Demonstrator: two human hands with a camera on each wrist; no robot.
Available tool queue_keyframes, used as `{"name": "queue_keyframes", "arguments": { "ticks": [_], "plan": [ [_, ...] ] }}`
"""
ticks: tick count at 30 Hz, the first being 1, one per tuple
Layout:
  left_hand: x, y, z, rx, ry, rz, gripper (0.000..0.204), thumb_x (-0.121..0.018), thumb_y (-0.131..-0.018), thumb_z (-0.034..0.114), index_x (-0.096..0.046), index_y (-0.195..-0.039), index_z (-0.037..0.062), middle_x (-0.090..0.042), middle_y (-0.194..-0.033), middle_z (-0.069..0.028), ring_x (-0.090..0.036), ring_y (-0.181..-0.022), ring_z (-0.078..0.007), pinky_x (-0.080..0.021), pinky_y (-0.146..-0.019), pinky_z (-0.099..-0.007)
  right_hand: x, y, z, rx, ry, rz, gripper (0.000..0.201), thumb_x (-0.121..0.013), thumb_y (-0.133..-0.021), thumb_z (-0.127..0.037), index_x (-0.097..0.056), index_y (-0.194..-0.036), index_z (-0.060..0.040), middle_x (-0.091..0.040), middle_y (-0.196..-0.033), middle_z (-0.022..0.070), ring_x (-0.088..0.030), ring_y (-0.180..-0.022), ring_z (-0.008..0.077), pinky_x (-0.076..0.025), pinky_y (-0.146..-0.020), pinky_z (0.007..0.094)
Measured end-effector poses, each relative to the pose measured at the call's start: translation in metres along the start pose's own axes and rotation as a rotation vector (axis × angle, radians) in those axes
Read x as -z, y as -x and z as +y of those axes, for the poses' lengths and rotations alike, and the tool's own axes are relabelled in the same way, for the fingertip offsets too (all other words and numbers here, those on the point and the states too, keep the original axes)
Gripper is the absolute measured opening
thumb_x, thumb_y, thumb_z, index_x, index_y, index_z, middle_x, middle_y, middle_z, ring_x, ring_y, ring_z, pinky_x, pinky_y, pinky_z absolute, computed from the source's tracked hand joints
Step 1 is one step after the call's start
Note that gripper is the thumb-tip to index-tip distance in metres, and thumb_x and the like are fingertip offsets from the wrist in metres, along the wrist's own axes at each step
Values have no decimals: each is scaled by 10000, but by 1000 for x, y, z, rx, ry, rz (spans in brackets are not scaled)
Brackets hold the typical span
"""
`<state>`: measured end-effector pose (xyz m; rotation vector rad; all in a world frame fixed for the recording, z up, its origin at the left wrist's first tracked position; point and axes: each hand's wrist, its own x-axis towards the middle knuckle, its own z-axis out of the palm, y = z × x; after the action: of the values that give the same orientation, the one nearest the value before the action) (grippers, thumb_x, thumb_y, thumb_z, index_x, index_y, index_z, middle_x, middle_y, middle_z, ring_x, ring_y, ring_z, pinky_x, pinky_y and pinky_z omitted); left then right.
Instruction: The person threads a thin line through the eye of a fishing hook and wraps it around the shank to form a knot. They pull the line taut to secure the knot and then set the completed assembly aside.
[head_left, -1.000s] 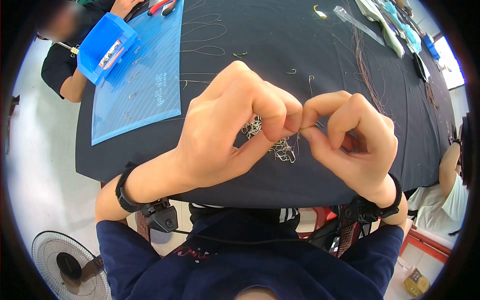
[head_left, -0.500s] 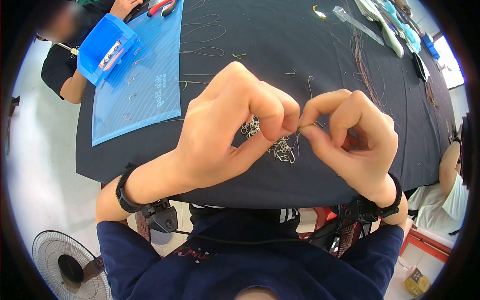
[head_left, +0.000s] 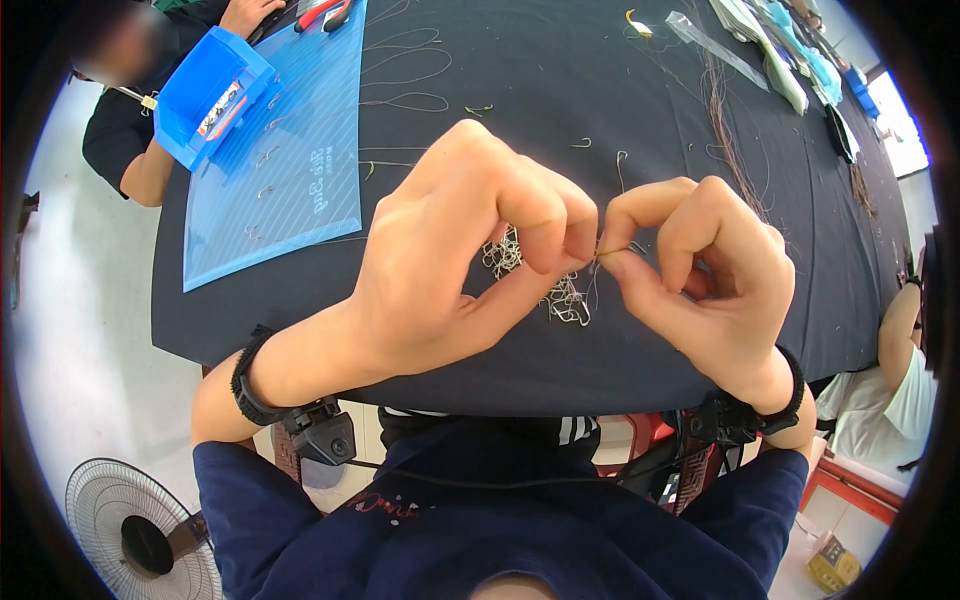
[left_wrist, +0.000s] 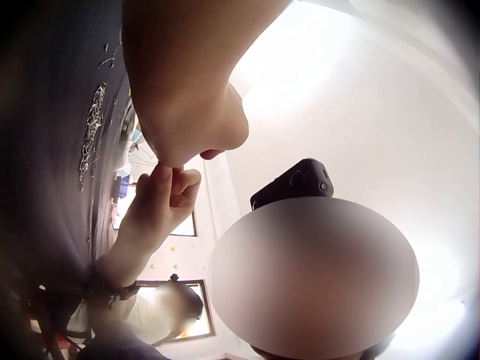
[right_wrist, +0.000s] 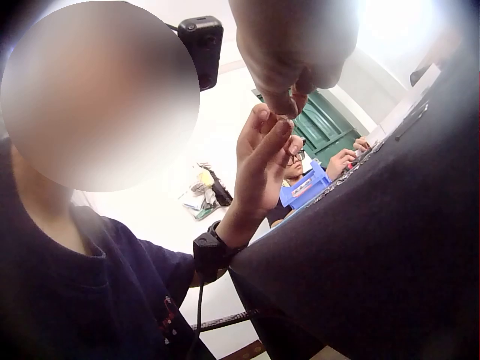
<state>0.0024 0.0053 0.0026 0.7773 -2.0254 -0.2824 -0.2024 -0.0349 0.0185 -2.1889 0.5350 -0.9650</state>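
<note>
In the head view my left hand and right hand meet fingertip to fingertip above the table. Thumb and forefinger of each are pinched together at a thin fishing line, a strand of which hangs between them. A short dark piece of wire or line shows inside the curl of the right fingers. What lies between the left fingertips is hidden. Below the hands lies a heap of silvery fish hooks, partly covered by the left hand.
A blue lined board with hooks lies at left, a blue bin on it. Red-handled pliers are at its far end. Loose hooks and a bundle of brown line lie on the black cloth. Another person sits far left.
The fingertips of the two hands have drawn very slightly apart, the left hand shifting a little left. Both keep their pinch; the heap and board stay put.
</note>
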Motion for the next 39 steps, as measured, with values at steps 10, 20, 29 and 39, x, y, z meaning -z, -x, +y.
{"name": "queue_keyframes", "arguments": {
  "ticks": [10, 20, 29, 39],
  "plan": [
    [-3, 0, 1, 59, 96, 20, 435, -690, -660, -108, -407, -913, 105, -645, -839, -76, -473, -732, -138, -369, -682, -254, 0, 0, 0, 21, 27, 0, 299, -642, -685, 118, -410, -679, -71, -652, -812, 109, -334, -514, -22, -242, -434, 140],
    [-1, -1, 1, -14, 33, 17, 421, -677, -642, -116, -412, -869, 120, -651, -809, -46, -439, -719, -140, -356, -689, -262, 2, 1, -2, -33, 7, -17, 284, -619, -693, 138, -411, -692, -56, -638, -828, 142, -452, -586, 18, -312, -467, 143],
    [0, -2, 0, -34, 19, 21, 415, -675, -662, -126, -407, -868, 114, -662, -801, -52, -426, -706, -140, -360, -687, -260, 3, 1, -1, -21, -7, -14, 286, -635, -708, 136, -420, -704, -52, -628, -822, 150, -505, -642, 44, -340, -495, 150],
    [1, -2, 0, -59, 1, 7, 402, -693, -694, -107, -403, -863, 114, -670, -816, -60, -444, -720, -149, -375, -679, -254, -1, 1, -1, -24, -16, -8, 288, -628, -703, 141, -426, -702, -65, -639, -813, 114, -422, -562, -1, -292, -456, 150]
  ]
}}
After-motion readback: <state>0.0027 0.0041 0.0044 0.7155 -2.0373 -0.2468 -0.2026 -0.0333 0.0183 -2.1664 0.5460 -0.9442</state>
